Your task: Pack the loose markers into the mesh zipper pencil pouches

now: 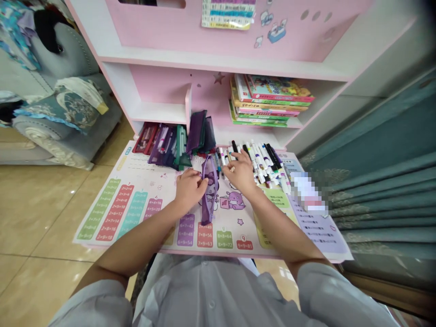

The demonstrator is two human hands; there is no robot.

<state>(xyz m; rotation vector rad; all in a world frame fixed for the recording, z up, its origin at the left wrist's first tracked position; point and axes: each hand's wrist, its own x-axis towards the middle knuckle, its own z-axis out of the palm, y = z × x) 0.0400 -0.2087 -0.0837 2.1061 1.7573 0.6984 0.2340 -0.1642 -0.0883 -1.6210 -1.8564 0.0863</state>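
Purple mesh pencil pouch [209, 190] with a cartoon print, single item, standing tilted on a multiplication-table desk mat [116, 213], near the mat's middle. Left hand [188, 190] curled, its fingers pinching the pouch's side. Right hand [241, 171] half open, fingers spread, resting on or just over the loose felt-tip markers [262, 161]; no clear hold on any marker, though the hand hides part of the row. Markers: many, mostly white-barrelled with coloured or black caps, lying outside any pouch, side by side on the mat, right of the purple pouch. Filled mesh pouches [163, 145] in red, purple and green: grouped at the desk's back edge, pens showing through. Dark purple pouches [200, 131]: propped beside a pink divider [188, 106]. Contents of the held pouch: cannot be told.
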